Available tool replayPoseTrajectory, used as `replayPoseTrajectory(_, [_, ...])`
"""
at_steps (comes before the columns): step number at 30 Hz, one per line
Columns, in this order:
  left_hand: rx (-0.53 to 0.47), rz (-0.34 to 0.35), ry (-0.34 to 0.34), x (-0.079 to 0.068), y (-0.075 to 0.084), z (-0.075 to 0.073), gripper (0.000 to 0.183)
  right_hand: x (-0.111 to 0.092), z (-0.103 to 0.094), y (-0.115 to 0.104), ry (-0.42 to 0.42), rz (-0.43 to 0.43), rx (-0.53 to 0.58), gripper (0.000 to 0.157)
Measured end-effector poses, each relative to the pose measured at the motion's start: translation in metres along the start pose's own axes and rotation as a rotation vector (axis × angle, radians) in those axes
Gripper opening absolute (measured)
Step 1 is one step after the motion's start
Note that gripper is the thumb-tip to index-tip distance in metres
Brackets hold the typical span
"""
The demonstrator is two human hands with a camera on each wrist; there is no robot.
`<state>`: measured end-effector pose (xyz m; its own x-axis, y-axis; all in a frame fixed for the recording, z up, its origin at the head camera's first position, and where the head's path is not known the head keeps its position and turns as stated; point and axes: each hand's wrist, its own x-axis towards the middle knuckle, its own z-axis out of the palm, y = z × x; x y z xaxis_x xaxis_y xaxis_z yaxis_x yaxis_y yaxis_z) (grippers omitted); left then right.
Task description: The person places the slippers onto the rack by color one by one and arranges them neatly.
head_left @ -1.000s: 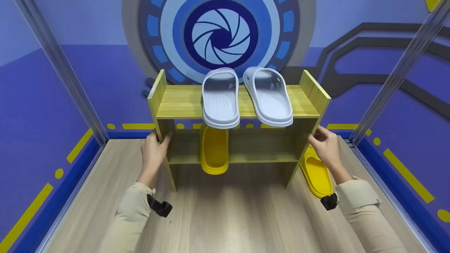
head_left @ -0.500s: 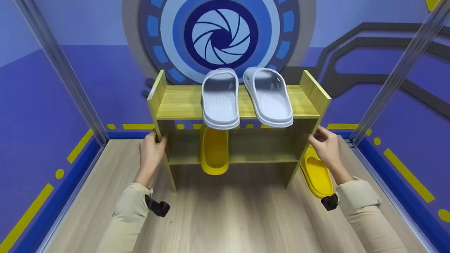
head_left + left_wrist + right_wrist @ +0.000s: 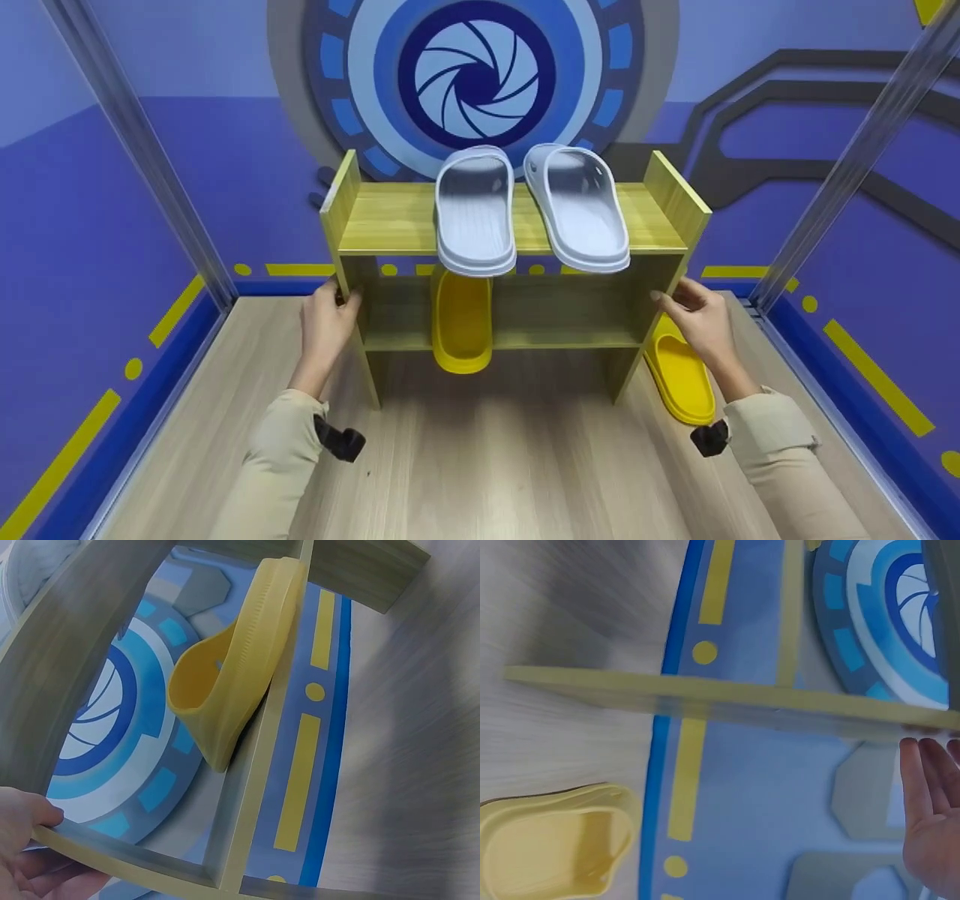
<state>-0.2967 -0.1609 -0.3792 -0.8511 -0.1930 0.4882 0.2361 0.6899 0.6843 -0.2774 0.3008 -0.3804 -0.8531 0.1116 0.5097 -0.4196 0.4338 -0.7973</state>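
A small wooden shoe rack stands in front of me. Two pale grey clogs sit on its top shelf, toes to the back. One yellow clog rests on the lower shelf, left of centre, its toe partly hidden from above. My left hand pinches the left side panel, thumb inside and fingers outside, as the left wrist view shows. On the right side panel, my right hand grips the edge, with its fingers along the outer face. Another yellow clog lies on the floor beside that hand.
The wood-look floor extends in front of the rack. A blue patterned wall stands close behind it. Metal posts rise at both back corners, with side walls left and right.
My left thumb has drawn back slightly toward the left panel's edge. My right hand has shifted a little on its panel. The view has turned slightly; rack and clogs stay put.
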Motion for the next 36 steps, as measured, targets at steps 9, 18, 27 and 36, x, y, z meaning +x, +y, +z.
replayPoseTrajectory(9, [0.002, -0.004, -0.005, 0.0, 0.0, 0.0, 0.017, -0.013, -0.018, 0.044, 0.0, 0.064, 0.016, 0.045])
replayPoseTrajectory(18, [0.012, -0.008, -0.004, 0.0, -0.002, 0.001, 0.017, -0.038, -0.024, 0.097, 0.006, 0.206, -0.057, 0.053])
replayPoseTrajectory(27, [0.014, 0.015, 0.016, 0.0, -0.001, 0.001, 0.016, -0.056, -0.026, 0.139, 0.035, 0.271, -0.057, 0.052])
replayPoseTrajectory(36, [0.004, 0.022, 0.021, 0.0, 0.0, 0.001, 0.015, -0.064, -0.036, 0.263, 0.065, 0.266, -0.142, 0.06])
